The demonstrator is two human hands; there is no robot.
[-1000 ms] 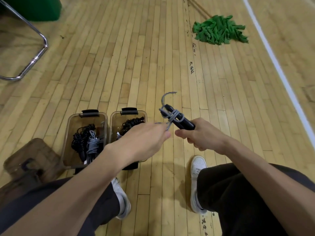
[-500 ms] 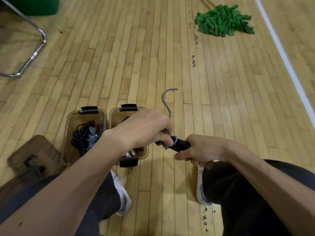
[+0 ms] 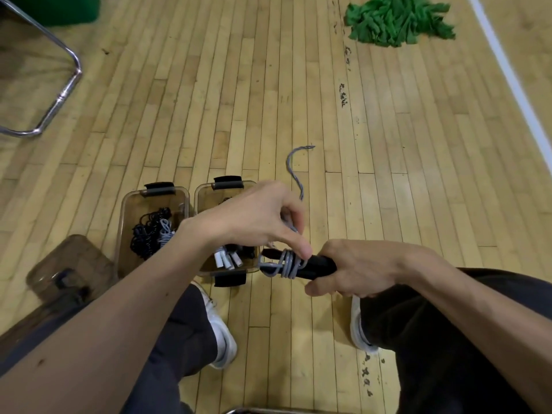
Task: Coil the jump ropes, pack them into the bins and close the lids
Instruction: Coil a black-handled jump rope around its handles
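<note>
My right hand (image 3: 358, 268) grips the black handles (image 3: 316, 265) of a jump rope, held level over the floor. Several turns of its grey cord (image 3: 285, 265) are wound round the handles. My left hand (image 3: 254, 218) pinches the cord just above the wraps, and the cord's loose end (image 3: 294, 165) sticks up past my fingers. Two clear bins with black latches stand open on the floor to the left. The left bin (image 3: 125, 216) holds coiled black and grey ropes. The right bin (image 3: 201, 198) holds ropes with white handles (image 3: 227, 259), partly hidden by my left hand.
A clear lid (image 3: 68, 264) lies on the floor left of the bins. A chrome chair leg (image 3: 64, 88) curves at far left, a green mop head (image 3: 397, 19) lies at top right beside a white floor line (image 3: 513, 85). My white shoes (image 3: 221, 330) flank the wooden floor below.
Both hands have dropped lower and nearer to me with the rope. More grey cord is wound round the handles, and my left hand has swung over the top of them.
</note>
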